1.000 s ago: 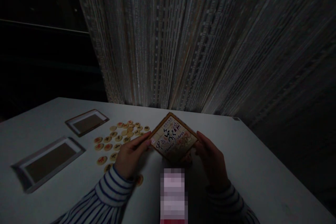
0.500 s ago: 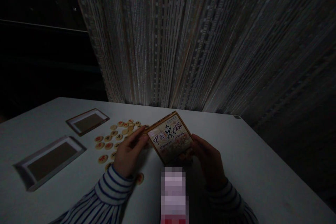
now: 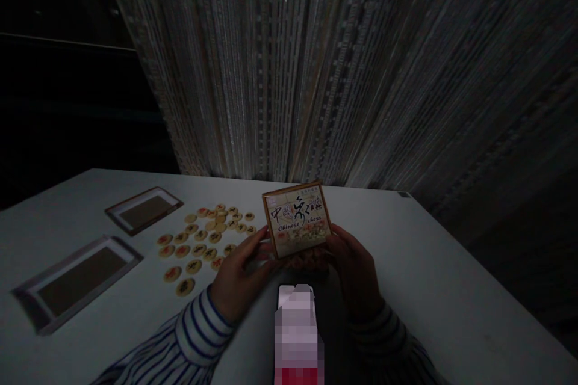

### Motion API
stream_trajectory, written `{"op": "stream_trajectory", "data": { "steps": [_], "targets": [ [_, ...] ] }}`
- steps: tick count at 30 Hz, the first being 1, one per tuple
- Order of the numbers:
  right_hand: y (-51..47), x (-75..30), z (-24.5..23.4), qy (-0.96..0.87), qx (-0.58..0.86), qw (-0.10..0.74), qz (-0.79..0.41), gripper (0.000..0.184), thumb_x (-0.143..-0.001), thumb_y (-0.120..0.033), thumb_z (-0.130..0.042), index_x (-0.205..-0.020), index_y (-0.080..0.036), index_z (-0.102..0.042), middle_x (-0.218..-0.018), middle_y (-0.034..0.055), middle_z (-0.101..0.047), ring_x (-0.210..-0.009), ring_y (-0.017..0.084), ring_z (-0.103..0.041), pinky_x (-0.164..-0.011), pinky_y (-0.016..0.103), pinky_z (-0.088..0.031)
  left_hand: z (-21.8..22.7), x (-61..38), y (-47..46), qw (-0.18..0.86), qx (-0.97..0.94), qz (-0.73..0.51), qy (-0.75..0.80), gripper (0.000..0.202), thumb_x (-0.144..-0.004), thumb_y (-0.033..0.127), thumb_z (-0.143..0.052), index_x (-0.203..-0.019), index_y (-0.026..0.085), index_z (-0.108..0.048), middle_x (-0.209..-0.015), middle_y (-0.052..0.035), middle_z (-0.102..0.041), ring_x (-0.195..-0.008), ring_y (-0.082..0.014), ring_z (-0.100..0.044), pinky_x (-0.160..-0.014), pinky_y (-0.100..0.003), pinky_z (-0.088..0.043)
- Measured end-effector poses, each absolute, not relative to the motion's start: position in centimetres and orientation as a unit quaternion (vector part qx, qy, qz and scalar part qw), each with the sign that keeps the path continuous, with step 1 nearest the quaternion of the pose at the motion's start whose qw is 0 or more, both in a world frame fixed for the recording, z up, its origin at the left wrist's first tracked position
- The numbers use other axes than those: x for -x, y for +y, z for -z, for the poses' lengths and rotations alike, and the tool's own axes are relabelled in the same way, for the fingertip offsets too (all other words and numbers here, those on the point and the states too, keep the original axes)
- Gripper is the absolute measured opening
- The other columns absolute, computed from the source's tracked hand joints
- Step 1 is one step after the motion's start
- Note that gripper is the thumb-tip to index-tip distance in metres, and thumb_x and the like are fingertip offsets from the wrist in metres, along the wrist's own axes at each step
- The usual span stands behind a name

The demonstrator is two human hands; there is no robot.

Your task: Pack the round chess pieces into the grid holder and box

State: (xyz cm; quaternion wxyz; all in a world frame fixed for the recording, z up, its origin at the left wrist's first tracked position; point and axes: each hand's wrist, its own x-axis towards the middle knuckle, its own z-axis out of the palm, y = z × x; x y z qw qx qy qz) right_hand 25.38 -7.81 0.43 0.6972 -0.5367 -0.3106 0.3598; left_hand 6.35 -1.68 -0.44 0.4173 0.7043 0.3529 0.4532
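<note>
Between my two hands a Chinese chess box [image 3: 298, 219] is held up, its printed face with large characters towards me and its top edge tilted away. My left hand [image 3: 241, 271] grips its lower left side, thumb along the bottom corner. On the lower right side, my right hand [image 3: 354, 267] is closed round the edge. Left of the box, many round wooden chess pieces [image 3: 198, 250] with red or dark characters lie scattered on the white table [image 3: 433, 277]. Below the box's bottom edge, the fingertips show only dimly.
Two shallow open trays, a brown-rimmed one [image 3: 169, 192] and a grey-rimmed one [image 3: 97, 257], lie on the left of the table. A phone [image 3: 295, 313], partly blurred out, is at the front. A string curtain [image 3: 280, 72] hangs behind the table.
Both hands have turned the box from a slanted position to nearly level and brought its face more upright. My left hand has moved right, uncovering more chess pieces.
</note>
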Motion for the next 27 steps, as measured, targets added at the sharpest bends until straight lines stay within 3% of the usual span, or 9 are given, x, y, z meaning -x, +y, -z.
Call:
{"op": "stream_trajectory", "data": {
  "steps": [7,12,17,21,27],
  "targets": [
    [-7.9,-25.4,0.1,-0.421,0.515,0.669,-0.331,0.051,-0.074,-0.036,-0.064,-0.12,-0.02,-0.052,-0.102,0.0062,-0.068,-0.096,0.022,-0.062,-0.083,0.041,-0.052,0.9,-6.2,-1.2,0.346,-0.74,-0.465,0.342,0.042,-0.079,0.03,-0.053,-0.12,0.019,-0.052,-0.117,-0.0099,-0.058,-0.098,-0.0194,-0.06,-0.085,-0.038,-0.051],
    [-8.0,-25.2,0.4,-0.511,0.552,0.609,-0.252,0.048,-0.081,-0.037,-0.055,-0.125,-0.019,-0.047,-0.117,0.0079,-0.061,-0.105,0.021,-0.057,-0.087,0.039,-0.05,1.2,-6.1,-0.9,0.319,-0.741,-0.476,0.351,0.042,-0.079,0.034,-0.054,-0.118,0.019,-0.054,-0.119,-0.0091,-0.057,-0.11,-0.0223,-0.053,-0.091,-0.039,-0.047],
    [-8.3,-25.1,-0.3,-0.613,0.579,0.527,-0.101,0.044,-0.082,-0.035,-0.052,-0.124,-0.022,-0.049,-0.115,0.0084,-0.06,-0.092,0.02,-0.062,-0.074,0.034,-0.055,1.3,-6.1,-0.5,0.304,-0.747,-0.476,0.351,0.048,-0.074,0.035,-0.06,-0.118,0.017,-0.053,-0.122,-0.0119,-0.055,-0.113,-0.0248,-0.051,-0.09,-0.042,-0.048],
    [-8.3,-25.5,-0.8,-0.652,0.579,0.489,0.009,0.044,-0.082,-0.035,-0.052,-0.122,-0.018,-0.05,-0.115,0.0117,-0.06,-0.103,0.023,-0.057,-0.082,0.037,-0.051,0.9,-6.4,-0.5,0.298,-0.739,-0.489,0.355,0.048,-0.073,0.036,-0.06,-0.117,0.018,-0.055,-0.122,-0.0112,-0.056,-0.113,-0.0249,-0.051,-0.09,-0.042,-0.048],
    [-8.6,-27.3,-0.7,-0.649,0.594,0.472,0.053,0.048,-0.081,-0.032,-0.054,-0.125,-0.017,-0.047,-0.122,0.0134,-0.055,-0.111,0.025,-0.052,-0.084,0.041,-0.051,-1.2,-7.8,-0.6,0.325,-0.755,-0.454,0.345,0.046,-0.074,0.032,-0.057,-0.118,0.02,-0.054,-0.117,-0.0087,-0.06,-0.103,-0.0224,-0.058,-0.085,-0.038,-0.051]
  ]
}}
